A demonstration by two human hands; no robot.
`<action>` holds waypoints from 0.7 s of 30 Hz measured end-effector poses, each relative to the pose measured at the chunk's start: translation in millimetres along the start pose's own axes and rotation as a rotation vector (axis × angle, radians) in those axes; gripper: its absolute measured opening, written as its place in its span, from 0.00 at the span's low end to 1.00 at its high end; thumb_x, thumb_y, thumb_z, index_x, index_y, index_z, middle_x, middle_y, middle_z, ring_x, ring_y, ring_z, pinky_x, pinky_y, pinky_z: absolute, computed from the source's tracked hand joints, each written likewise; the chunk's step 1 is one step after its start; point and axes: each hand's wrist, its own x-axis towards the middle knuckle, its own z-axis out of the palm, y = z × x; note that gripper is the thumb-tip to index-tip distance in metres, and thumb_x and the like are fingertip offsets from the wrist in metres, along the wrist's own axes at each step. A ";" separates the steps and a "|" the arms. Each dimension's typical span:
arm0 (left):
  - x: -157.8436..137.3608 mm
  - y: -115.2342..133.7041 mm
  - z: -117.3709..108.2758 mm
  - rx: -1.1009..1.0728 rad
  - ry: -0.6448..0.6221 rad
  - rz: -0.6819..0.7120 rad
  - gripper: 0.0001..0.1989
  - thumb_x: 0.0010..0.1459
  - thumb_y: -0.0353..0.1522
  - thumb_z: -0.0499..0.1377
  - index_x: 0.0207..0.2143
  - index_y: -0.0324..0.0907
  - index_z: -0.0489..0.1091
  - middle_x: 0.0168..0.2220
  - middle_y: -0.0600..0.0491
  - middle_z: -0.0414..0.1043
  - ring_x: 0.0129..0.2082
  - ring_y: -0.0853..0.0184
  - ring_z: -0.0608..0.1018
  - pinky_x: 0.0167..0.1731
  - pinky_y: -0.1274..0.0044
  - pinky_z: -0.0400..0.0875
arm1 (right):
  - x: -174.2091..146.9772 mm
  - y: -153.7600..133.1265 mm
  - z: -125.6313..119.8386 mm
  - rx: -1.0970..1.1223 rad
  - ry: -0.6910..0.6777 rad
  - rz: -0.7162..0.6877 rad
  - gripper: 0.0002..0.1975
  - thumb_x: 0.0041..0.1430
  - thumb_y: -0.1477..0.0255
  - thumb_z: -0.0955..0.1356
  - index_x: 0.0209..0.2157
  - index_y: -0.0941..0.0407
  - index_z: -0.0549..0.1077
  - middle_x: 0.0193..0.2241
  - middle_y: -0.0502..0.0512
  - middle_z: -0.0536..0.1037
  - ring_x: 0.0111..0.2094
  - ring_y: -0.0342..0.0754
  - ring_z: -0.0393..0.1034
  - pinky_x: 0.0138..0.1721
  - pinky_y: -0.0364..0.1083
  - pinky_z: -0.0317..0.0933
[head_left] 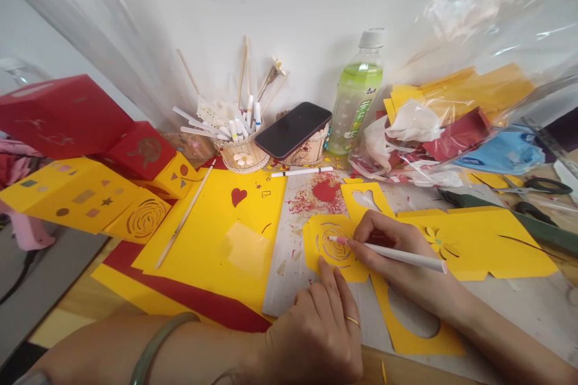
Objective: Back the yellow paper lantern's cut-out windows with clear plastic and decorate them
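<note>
My right hand (pixel 392 246) is closed around a white felt-tip pen (pixel 406 255) with a pink tip section and a pink end. Its tip meets the rose-like swirl cut into a yellow paper cutout (pixel 316 252). My left hand (pixel 316 319), a ring on one finger, rests at the near edge of this panel. Its index finger is stretched onto the paper, while other fingers bend. The same cutout has a heart-shaped opening, a large round opening partly behind my right wrist, and a long flap with a flower (pixel 441 243). Beneath lies a grey board (pixel 293 240) with red stains.
Yellow sheets (pixel 212 216) and a wooden stick (pixel 185 216) lie left, near red and yellow paper boxes (pixel 81 192). Behind stand a pen basket (pixel 244 153), a phone (pixel 294 129) and a green drink bottle (pixel 359 102). Scissors (pixel 542 186) and a plastic bag of scraps (pixel 433 132) are right.
</note>
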 end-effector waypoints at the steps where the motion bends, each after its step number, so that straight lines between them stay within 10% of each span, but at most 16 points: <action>1: -0.3 0.1 -0.3 0.002 -0.005 0.003 0.13 0.53 0.29 0.57 0.35 0.24 0.74 0.28 0.35 0.76 0.12 0.68 0.69 0.09 0.81 0.55 | -0.4 0.3 -0.1 -0.005 -0.009 0.006 0.13 0.59 0.64 0.64 0.24 0.54 0.61 0.21 0.46 0.64 0.23 0.41 0.55 0.21 0.41 0.51; 21: -1.2 0.0 -0.6 0.006 -0.019 0.006 0.13 0.54 0.29 0.55 0.35 0.25 0.74 0.28 0.37 0.77 0.12 0.69 0.69 0.10 0.81 0.54 | -3.3 0.6 2.7 -0.044 -0.047 -0.002 0.12 0.59 0.64 0.64 0.24 0.54 0.62 0.21 0.47 0.65 0.22 0.42 0.57 0.22 0.42 0.54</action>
